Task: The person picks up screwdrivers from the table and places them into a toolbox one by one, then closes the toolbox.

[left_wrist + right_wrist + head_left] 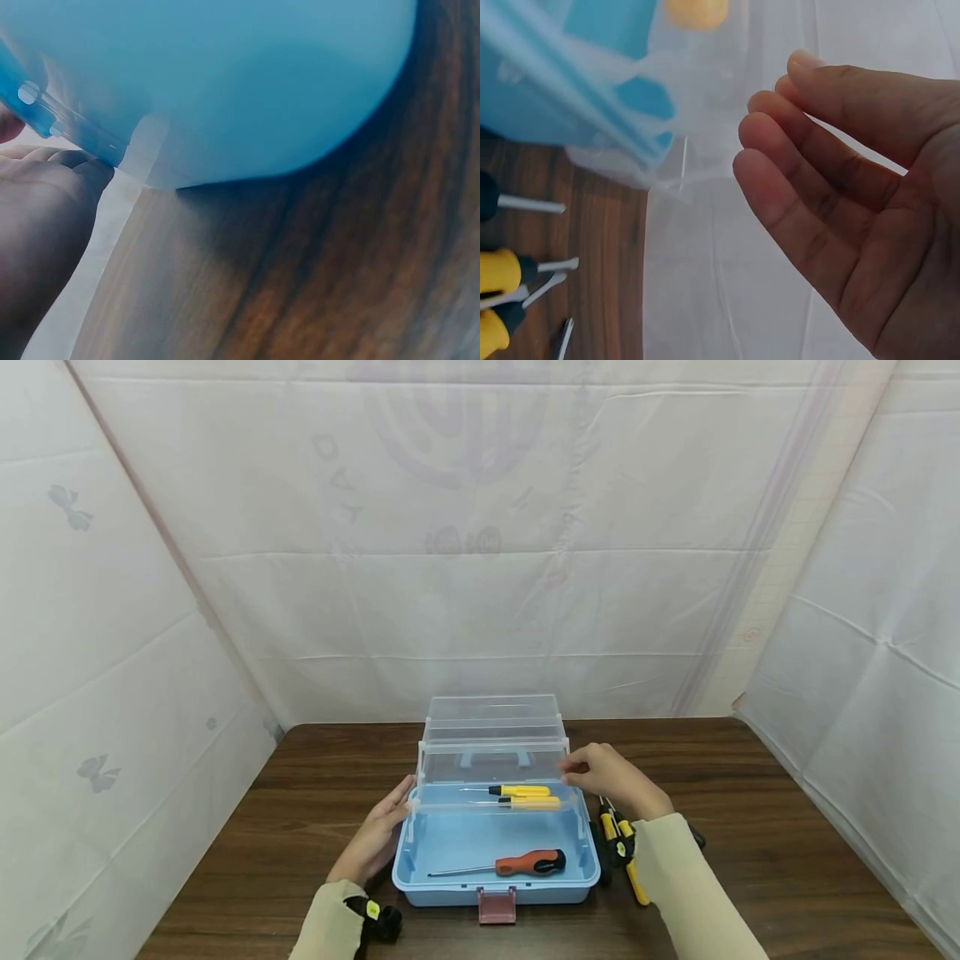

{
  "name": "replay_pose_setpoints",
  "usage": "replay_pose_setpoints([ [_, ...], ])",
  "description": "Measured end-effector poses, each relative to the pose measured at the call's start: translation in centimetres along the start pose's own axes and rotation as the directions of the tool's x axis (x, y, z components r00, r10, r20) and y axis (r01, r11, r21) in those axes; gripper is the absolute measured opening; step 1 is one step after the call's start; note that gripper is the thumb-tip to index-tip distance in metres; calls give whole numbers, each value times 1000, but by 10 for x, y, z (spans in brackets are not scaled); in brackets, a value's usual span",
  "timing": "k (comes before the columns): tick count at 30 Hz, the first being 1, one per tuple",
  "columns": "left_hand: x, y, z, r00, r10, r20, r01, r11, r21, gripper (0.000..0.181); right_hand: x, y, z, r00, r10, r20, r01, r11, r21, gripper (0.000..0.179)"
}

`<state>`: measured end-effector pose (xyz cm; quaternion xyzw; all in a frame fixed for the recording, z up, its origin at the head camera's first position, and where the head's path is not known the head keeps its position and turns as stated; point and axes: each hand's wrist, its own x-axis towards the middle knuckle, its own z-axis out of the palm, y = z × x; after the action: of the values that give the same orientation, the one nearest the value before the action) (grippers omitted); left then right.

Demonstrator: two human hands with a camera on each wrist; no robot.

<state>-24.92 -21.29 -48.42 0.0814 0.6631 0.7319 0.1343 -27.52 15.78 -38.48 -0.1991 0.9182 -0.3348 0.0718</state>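
Note:
A light blue toolbox [495,898] stands with its clear lid [493,707] raised. Two yellow-handled screwdrivers [528,791] lie in its clear upper tray [442,808]. On the box floor is an orange-and-black screwdriver [534,862], shaft pointing left. My left hand [377,832] rests against the box's left side near the back, fingers stretched along it. At the right end of the tray hovers my right hand [617,779]. Its fingers [769,187] are gently bent with nothing between them and the thumb.
Several yellow-and-black screwdrivers [607,822] lie on the brown wooden table [322,793] right of the box, partly under my right forearm. A pink latch [497,907] hangs at the box front. White sheeting [480,610] encloses the table at the back and sides.

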Motion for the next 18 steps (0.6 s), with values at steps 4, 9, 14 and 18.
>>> replay_pose_setpoints([
  [4, 0, 0, 0, 1000, 1, 1, -1, 1000, 5, 64, -6, 9, -2, 1000, -4, -14, 4, 1000, -8, 22],
  [9, 0, -1, 0, 1000, -1, 0, 1, 1000, 9, 64, -12, 16, -4, 1000, 11, -26, -12, 999, -42, 20],
  [14, 1, -2, -1, 1000, -2, -21, 2, 1000, 1, 64, -17, 25, -5, 998, 48, -35, -50, 996, -69, 22],
  [18, 1, -4, 0, 1000, -3, -29, 2, 1000, -20, 64, -24, 33, -5, 996, 82, -39, -84, 995, -59, 23],
])
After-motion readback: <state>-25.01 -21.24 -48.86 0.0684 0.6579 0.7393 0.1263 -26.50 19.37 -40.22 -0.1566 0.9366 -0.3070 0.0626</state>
